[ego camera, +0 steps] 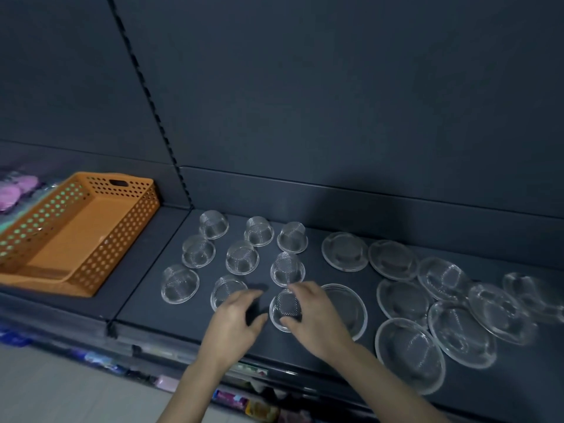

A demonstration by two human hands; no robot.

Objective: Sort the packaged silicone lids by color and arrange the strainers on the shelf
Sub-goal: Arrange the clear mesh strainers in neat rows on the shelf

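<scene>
Grey metal makes up the shelf (171,306) and its back panel, with one slotted upright (152,105) dividing the left bay from the right.

One orange perforated basket (128,227) stands in the left bay, tilted on something beneath its near end; nothing shows inside it, and green shows through the holes of its far wall.

Wide strainers (409,355) with shallow mesh centres lie on the right half of the shelf, rims overlapping. At least nine can be counted; those at the far right are blurred, so the count there is unsure. One of them (351,303) is partly hidden under the right wrist.

Two bare hands reach in from below. The left hand (235,319) hovers above the shelf with fingers spread and loosely bent, holding nothing; it covers the near edge of one small strainer, and whether it touches it cannot be told. The right hand (314,315) pinches the front strainer (285,306) between forefinger and thumb.

Small strainers (242,257), domed mesh side up, number nine, three rows of three just right of the upright. The pinched one is the near right corner of that block, resting on the shelf.

Packaged lids (18,187), pink, lie blurred at the far left behind the basket; their number cannot be told. Coloured packets (232,396) line the lower shelf.
</scene>
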